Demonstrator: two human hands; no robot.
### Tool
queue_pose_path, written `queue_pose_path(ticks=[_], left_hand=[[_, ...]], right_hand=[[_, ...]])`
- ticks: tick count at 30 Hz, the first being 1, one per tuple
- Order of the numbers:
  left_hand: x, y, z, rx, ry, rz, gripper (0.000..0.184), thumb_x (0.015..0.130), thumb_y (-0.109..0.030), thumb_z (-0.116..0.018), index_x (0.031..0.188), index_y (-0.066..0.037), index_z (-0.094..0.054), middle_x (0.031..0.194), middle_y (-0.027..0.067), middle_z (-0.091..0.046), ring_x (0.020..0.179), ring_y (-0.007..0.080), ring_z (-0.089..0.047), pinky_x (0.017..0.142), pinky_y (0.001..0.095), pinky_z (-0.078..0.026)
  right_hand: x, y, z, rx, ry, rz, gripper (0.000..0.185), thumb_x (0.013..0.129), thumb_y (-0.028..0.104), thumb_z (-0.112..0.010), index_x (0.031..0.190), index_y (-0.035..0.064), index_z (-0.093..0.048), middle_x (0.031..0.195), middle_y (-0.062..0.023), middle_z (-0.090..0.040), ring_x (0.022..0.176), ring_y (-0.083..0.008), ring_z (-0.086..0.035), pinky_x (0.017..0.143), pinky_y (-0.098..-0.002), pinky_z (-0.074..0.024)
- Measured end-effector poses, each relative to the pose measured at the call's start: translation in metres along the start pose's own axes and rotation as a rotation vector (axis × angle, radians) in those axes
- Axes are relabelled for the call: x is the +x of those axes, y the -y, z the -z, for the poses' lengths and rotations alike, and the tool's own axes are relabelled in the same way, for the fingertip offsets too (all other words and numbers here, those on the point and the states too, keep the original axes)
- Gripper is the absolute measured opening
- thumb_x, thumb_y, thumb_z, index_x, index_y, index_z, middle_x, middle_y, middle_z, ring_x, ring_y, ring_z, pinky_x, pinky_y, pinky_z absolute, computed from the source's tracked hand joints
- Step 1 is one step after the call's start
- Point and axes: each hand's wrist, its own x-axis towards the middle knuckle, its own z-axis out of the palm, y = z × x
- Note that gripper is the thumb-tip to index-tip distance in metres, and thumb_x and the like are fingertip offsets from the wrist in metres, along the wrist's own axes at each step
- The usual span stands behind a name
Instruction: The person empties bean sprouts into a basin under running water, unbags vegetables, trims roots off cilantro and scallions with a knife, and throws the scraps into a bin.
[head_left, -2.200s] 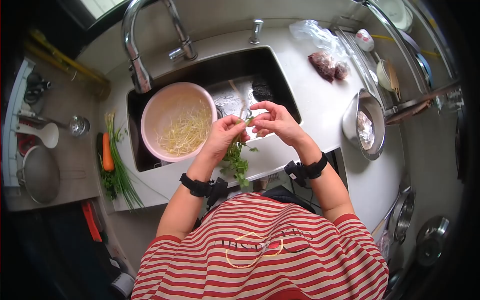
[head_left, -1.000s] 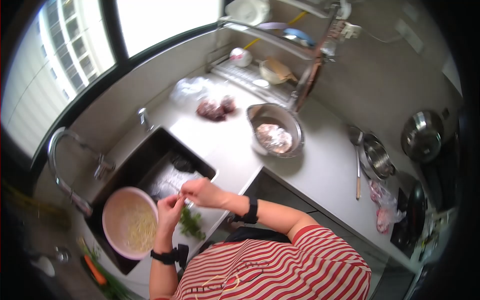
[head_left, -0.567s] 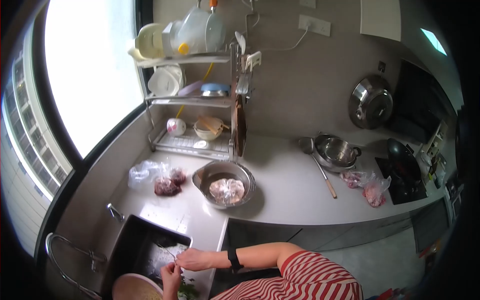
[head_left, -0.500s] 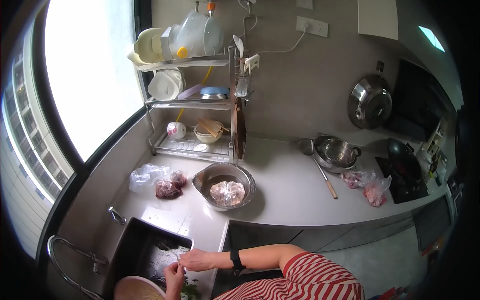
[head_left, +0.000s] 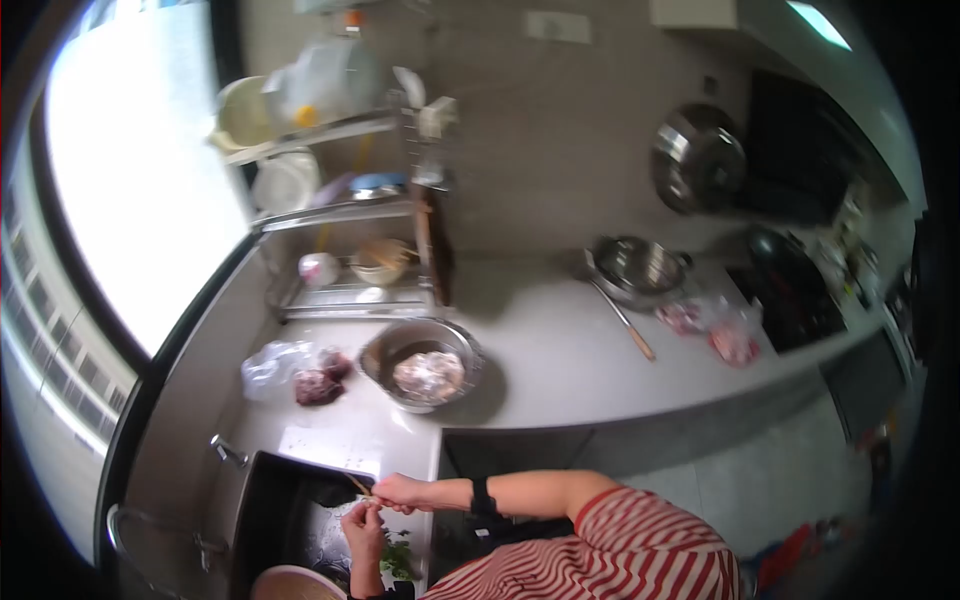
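Both hands are close together over the near right corner of the dark sink (head_left: 285, 500). My right hand (head_left: 400, 492) is closed in a pinch, and a thin brownish, stick-like piece (head_left: 357, 484) juts out from its fingertips. Just below it, my left hand (head_left: 362, 530) is also pinched, its fingertips touching or nearly touching the right ones; a small pale bit shows between them, too blurred to name. Leafy greens (head_left: 398, 556) show right beside the left wrist; whether they hang from that hand or lie on the counter, I cannot tell. A pinkish bowl (head_left: 290, 582) is at the lower edge.
A metal basin (head_left: 470, 345) holding bagged meat (head_left: 430, 375) stands beyond the sink, with more dark meat (head_left: 318, 385) to its left. A dish rack (head_left: 345, 215) rises behind. Farther right are a pot (head_left: 640, 270), a ladle (head_left: 628, 325) and bagged meat (head_left: 735, 343). The faucet (head_left: 115, 535) arches at left.
The view has shifted, moving the counter things leftward. A thin brownish piece now sticks out of my right hand, and more of the greens shows beside my left hand.
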Motion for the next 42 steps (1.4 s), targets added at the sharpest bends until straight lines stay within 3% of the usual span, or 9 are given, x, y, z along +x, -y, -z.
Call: queue_pose_path(ticks=[1, 3, 6, 16, 26, 28, 31, 39, 42], left_hand=[[0.003, 0.006, 0.004, -0.011, 0.028, 0.052, 0.014, 0.083, -0.009, -0.058, 0.073, 0.000, -0.063, 0.056, -0.0011, -0.052, 0.048, 0.0044, -0.046, 0.043, 0.0205, -0.035], [0.005, 0.005, 0.012, 0.085, 0.093, 0.130, 0.017, 0.084, -0.011, -0.058, 0.071, 0.000, -0.060, 0.055, -0.0014, -0.051, 0.047, 0.0040, -0.044, 0.042, 0.0201, -0.033], [0.006, 0.007, 0.013, 0.056, 0.185, 0.083, 0.019, 0.085, -0.009, -0.057, 0.067, 0.000, -0.056, 0.054, -0.0020, -0.050, 0.045, 0.0035, -0.042, 0.042, 0.0197, -0.032], [0.007, 0.003, 0.003, 0.305, 0.222, -0.093, 0.019, 0.081, -0.005, -0.062, 0.067, 0.008, -0.057, 0.052, -0.0012, -0.048, 0.050, 0.0040, -0.042, 0.045, 0.0215, -0.030], [0.016, -0.037, -0.012, 0.465, 0.401, -0.268, 0.024, 0.085, -0.009, -0.056, 0.064, 0.003, -0.052, 0.053, -0.0033, -0.040, 0.053, 0.0054, -0.032, 0.044, 0.0267, -0.026], [0.015, -0.036, -0.003, 0.401, 0.394, -0.009, 0.030, 0.088, -0.018, -0.058, 0.064, -0.001, -0.055, 0.053, -0.0047, -0.040, 0.050, 0.0037, -0.032, 0.042, 0.0259, -0.024], [0.011, -0.033, 0.015, 0.253, 0.351, 0.115, 0.018, 0.088, -0.014, -0.055, 0.080, 0.000, -0.062, 0.056, -0.0047, -0.046, 0.050, 0.0036, -0.039, 0.044, 0.0217, -0.031], [-0.006, -0.028, 0.027, 0.224, 0.273, 0.197, 0.017, 0.088, -0.015, -0.055, 0.086, 0.000, -0.063, 0.059, -0.0028, -0.048, 0.054, 0.0055, -0.042, 0.048, 0.0241, -0.035], [-0.011, -0.036, 0.032, 0.429, 0.265, 0.176, 0.018, 0.087, -0.014, -0.053, 0.087, 0.003, -0.060, 0.059, 0.0089, -0.052, 0.054, 0.0157, -0.047, 0.052, 0.0321, -0.039]], right_hand=[[-0.002, -0.003, 0.000, 0.070, -0.022, 0.005, 0.025, 0.083, 0.023, -0.049, 0.064, 0.0063, -0.054, 0.052, -0.0013, -0.044, 0.042, -0.0113, -0.043, 0.039, -0.0279, -0.0329], [-0.007, -0.006, -0.007, -0.334, -0.226, 0.677, 0.022, 0.079, 0.020, -0.052, 0.065, 0.0026, -0.054, 0.056, -0.0089, -0.051, 0.052, -0.0203, -0.054, 0.049, -0.0348, -0.0424], [-0.028, 0.008, -0.009, -1.016, -0.202, 0.918, 0.015, 0.072, 0.014, -0.055, 0.068, 0.0012, -0.060, 0.069, -0.0138, -0.058, 0.067, -0.0295, -0.060, 0.058, -0.0400, -0.0483], [-0.032, -0.007, 0.007, -1.402, -0.216, 0.911, 0.013, 0.069, 0.013, -0.057, 0.060, 0.0034, -0.062, 0.064, -0.0120, -0.062, 0.064, -0.0283, -0.062, 0.054, -0.0375, -0.0496], [-0.022, -0.003, 0.025, -1.028, -0.181, 0.924, 0.011, 0.066, 0.021, -0.057, 0.064, 0.0137, -0.064, 0.065, -0.0117, -0.062, 0.062, -0.0322, -0.061, 0.052, -0.0420, -0.0488], [-0.032, 0.024, 0.034, -1.116, -0.023, 0.517, 0.015, 0.068, 0.022, -0.058, 0.073, 0.0099, -0.065, 0.074, -0.0141, -0.063, 0.072, -0.0333, -0.061, 0.063, -0.0414, -0.0494], [-0.031, 0.035, 0.043, -0.773, 0.008, 0.627, 0.018, 0.077, 0.014, -0.057, 0.088, 0.0039, -0.067, 0.078, -0.0160, -0.064, 0.073, -0.0316, -0.062, 0.067, -0.0363, -0.0492], [-0.026, 0.030, 0.008, -1.313, 0.041, 0.830, 0.009, 0.076, 0.011, -0.055, 0.077, 0.0028, -0.058, 0.073, -0.0128, -0.060, 0.068, -0.0298, -0.062, 0.058, -0.0378, -0.0506], [-0.023, 0.023, -0.005, -1.360, 0.070, 0.928, 0.009, 0.075, 0.009, -0.054, 0.076, 0.0008, -0.057, 0.074, -0.0128, -0.060, 0.068, -0.0281, -0.063, 0.057, -0.0357, -0.0512]])
